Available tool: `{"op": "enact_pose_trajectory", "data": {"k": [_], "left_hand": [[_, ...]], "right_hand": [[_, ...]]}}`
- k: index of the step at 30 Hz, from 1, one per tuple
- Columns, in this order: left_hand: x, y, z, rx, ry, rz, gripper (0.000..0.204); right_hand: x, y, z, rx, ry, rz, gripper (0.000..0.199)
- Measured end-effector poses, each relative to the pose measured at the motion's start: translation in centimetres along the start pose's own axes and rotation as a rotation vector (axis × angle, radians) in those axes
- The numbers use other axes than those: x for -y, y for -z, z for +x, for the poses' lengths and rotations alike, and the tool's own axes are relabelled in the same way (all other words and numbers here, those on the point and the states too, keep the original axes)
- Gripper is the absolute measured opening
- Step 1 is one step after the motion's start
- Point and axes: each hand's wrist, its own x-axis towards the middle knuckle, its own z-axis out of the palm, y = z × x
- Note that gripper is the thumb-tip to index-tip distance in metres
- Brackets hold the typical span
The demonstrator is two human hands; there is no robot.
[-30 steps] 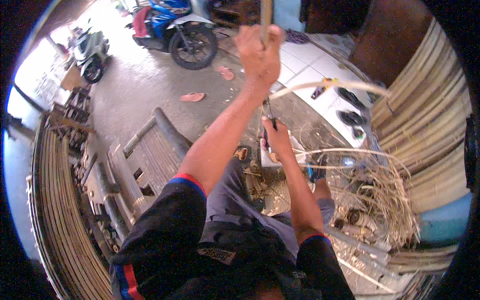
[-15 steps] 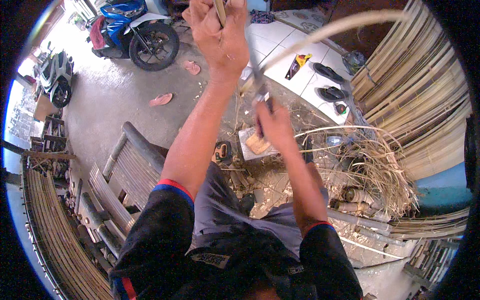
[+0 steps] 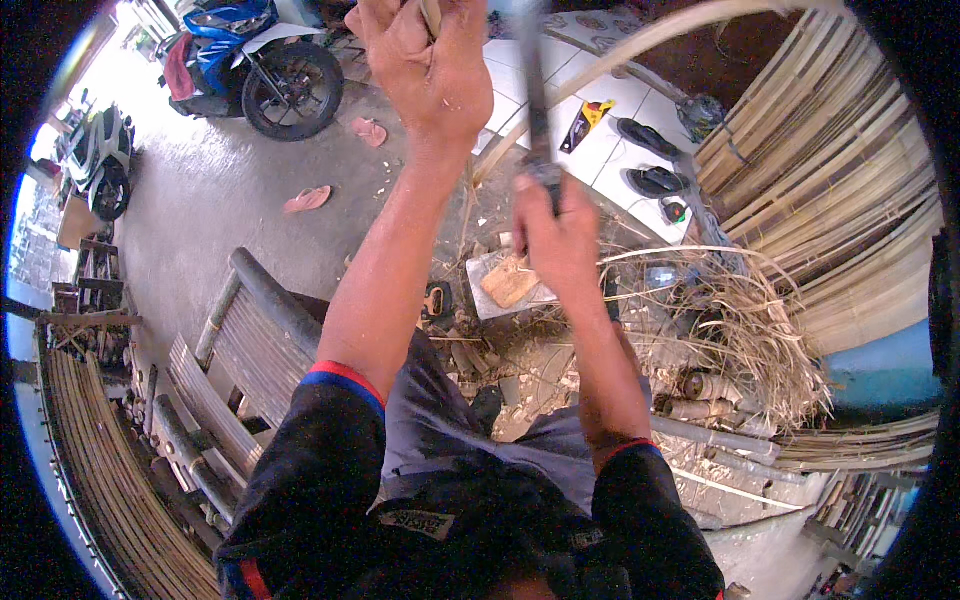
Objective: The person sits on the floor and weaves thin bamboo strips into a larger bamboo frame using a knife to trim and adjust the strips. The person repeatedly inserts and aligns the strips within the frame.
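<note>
My left hand [image 3: 428, 70] is raised at the top of the view, its fingers closed round a narrow bamboo strip [image 3: 432, 15]; most of that strip is hidden or out of view. To its right, my right hand [image 3: 560, 228] grips a large knife [image 3: 538, 100], the long dark blade pointing away from me and smeared by motion. A pale, long bamboo strip [image 3: 655, 40] bows behind the blade toward the upper right. Whether it is the one in my left hand cannot be made out. Below my right hand, a wooden block [image 3: 508, 284] rests on a pale slab.
Curly bamboo shavings [image 3: 740, 335] pile up at the right, beside tall bundled bamboo strips [image 3: 810, 180]. A bamboo bench [image 3: 265, 335] stands at the left. Black sandals [image 3: 655, 181] and a saw in a yellow-black sleeve [image 3: 588, 125] lie on white tiles. A blue motorbike [image 3: 250, 60] is parked beyond.
My right hand has moved slightly right, and the knife blade has swung more upright. The bowed strip has shifted a little upward. My left hand keeps its grip, a touch further left and higher.
</note>
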Motion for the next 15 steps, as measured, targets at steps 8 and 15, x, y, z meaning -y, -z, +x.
{"op": "enact_pose_trajectory", "data": {"k": [8, 15], "left_hand": [[-3.8, 0.8, 1.1, 0.108, 0.182, 0.051, 0.032], [-11.2, -0.3, 4.5, 0.237, 0.169, -0.195, 0.039]], "right_hand": [[-14.6, -4.9, 1.2, 0.333, -0.095, -0.471, 0.051], [-8.3, 1.9, -0.6, 0.288, -0.157, -0.514, 0.045]]}}
